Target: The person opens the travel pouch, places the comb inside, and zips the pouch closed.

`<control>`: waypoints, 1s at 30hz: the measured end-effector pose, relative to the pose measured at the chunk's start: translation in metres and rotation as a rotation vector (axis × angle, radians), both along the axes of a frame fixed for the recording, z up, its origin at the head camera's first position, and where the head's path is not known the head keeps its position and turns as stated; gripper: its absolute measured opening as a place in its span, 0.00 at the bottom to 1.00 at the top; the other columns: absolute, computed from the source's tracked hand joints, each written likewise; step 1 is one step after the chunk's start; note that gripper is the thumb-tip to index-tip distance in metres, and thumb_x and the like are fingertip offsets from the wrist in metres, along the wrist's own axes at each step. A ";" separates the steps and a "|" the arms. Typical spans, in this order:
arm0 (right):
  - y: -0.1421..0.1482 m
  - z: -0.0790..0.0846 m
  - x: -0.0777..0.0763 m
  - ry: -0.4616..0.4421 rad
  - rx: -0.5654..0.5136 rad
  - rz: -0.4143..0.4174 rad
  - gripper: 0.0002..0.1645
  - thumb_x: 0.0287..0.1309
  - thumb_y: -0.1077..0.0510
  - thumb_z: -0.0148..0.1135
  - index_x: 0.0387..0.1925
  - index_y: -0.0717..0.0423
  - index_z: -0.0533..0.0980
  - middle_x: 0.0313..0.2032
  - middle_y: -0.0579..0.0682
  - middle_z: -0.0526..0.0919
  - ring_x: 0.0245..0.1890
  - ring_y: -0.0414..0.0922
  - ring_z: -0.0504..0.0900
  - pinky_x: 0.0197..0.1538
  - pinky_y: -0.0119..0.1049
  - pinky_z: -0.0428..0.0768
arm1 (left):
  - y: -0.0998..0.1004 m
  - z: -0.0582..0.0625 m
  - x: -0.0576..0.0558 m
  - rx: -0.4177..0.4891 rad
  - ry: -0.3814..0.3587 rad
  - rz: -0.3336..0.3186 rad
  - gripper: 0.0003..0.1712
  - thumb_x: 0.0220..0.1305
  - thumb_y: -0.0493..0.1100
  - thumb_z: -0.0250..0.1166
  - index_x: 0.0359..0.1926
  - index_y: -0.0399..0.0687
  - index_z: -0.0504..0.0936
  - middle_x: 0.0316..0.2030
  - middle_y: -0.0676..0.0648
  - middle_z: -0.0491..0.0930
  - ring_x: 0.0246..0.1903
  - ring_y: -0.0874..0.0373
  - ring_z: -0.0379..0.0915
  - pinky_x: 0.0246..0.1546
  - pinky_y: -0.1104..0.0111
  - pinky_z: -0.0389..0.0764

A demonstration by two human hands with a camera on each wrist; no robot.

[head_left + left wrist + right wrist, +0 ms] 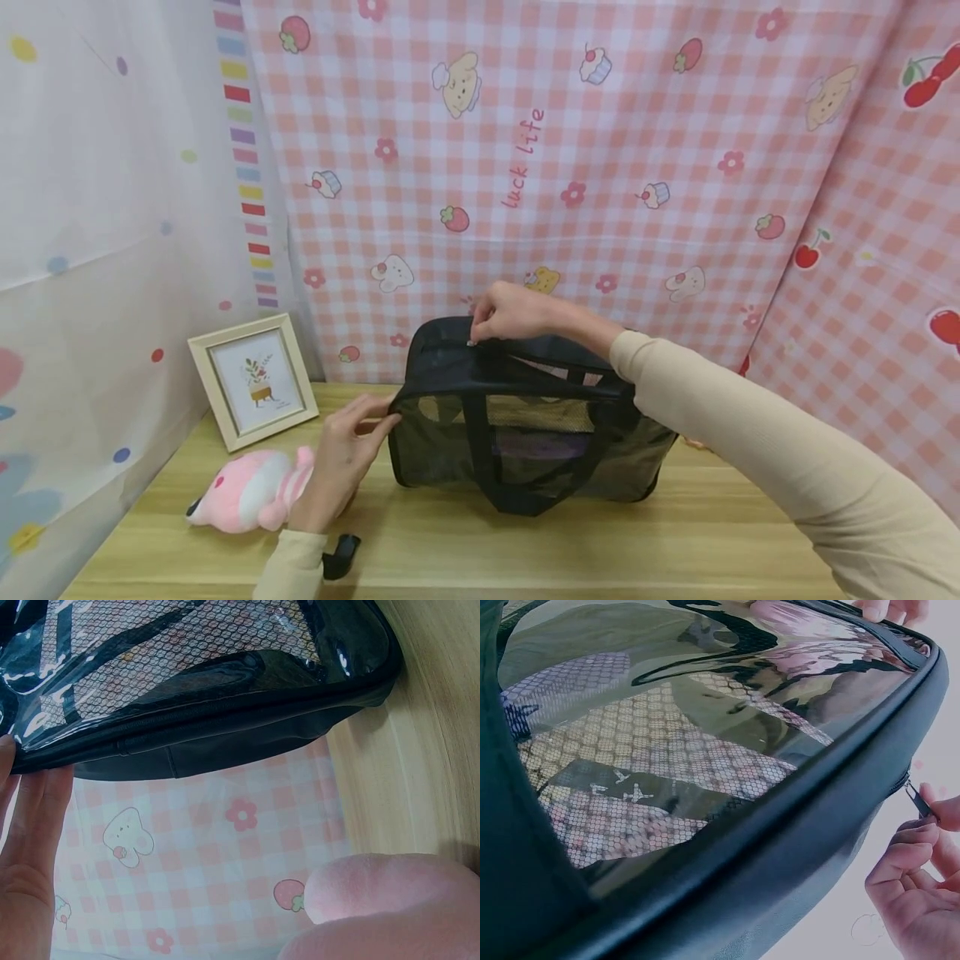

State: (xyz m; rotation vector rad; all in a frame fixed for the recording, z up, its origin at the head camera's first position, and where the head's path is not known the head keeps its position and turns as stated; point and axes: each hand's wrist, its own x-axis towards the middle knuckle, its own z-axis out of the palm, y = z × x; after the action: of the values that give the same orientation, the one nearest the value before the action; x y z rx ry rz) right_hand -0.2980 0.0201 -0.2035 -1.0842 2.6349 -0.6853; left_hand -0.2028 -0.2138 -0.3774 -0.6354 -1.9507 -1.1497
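Note:
A black bag [442,454] with see-through panels stands upright on the table, its strap handle [525,500] hanging down the front. My right hand [517,312] is at the bag's top and pinches a small zipper pull [922,804] between thumb and finger. To the right of that hand the zipped top gapes. My left hand [348,454] grips the bag's upper left corner, thumb on the near side and fingers behind the dark piped edge [225,720]. Mesh [652,727] shows through the clear panel in the right wrist view.
Left of the bag lies a pink and white plush toy [240,492], close beside my left forearm. Behind it a cream picture frame [303,392] leans near the wall cloth. A pink checked cloth [525,167] hangs behind the wooden table [600,550].

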 end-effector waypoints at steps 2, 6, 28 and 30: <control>0.000 0.001 0.000 0.001 0.000 0.003 0.09 0.61 0.62 0.59 0.32 0.59 0.85 0.38 0.51 0.83 0.14 0.36 0.62 0.19 0.26 0.63 | 0.000 0.000 -0.001 0.002 0.004 0.004 0.15 0.48 0.21 0.69 0.38 0.35 0.84 0.31 0.44 0.82 0.32 0.52 0.80 0.31 0.75 0.82; 0.004 0.001 -0.001 0.005 0.022 0.017 0.10 0.62 0.62 0.58 0.32 0.60 0.85 0.30 0.52 0.83 0.16 0.37 0.67 0.22 0.28 0.68 | 0.000 -0.001 0.000 0.005 0.000 -0.004 0.15 0.48 0.21 0.69 0.38 0.35 0.84 0.31 0.44 0.82 0.32 0.51 0.80 0.31 0.75 0.82; 0.015 0.005 -0.001 0.004 0.063 0.002 0.07 0.59 0.64 0.61 0.34 0.61 0.84 0.32 0.50 0.84 0.22 0.40 0.74 0.26 0.29 0.76 | -0.001 0.000 0.000 0.007 -0.002 -0.020 0.14 0.48 0.21 0.69 0.37 0.34 0.84 0.30 0.43 0.82 0.32 0.50 0.80 0.30 0.69 0.84; 0.015 0.005 0.000 -0.004 0.072 -0.001 0.07 0.59 0.64 0.60 0.35 0.61 0.84 0.32 0.50 0.84 0.22 0.40 0.75 0.26 0.29 0.76 | -0.001 0.000 0.001 0.007 -0.002 -0.017 0.14 0.47 0.21 0.69 0.37 0.34 0.84 0.30 0.43 0.82 0.32 0.50 0.80 0.30 0.68 0.84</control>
State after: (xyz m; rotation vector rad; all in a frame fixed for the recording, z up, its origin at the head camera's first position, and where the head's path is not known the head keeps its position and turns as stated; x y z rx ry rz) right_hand -0.2984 0.0356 -0.1984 -1.0604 2.6350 -0.5881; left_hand -0.2021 -0.2146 -0.3774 -0.6483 -1.9461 -1.1675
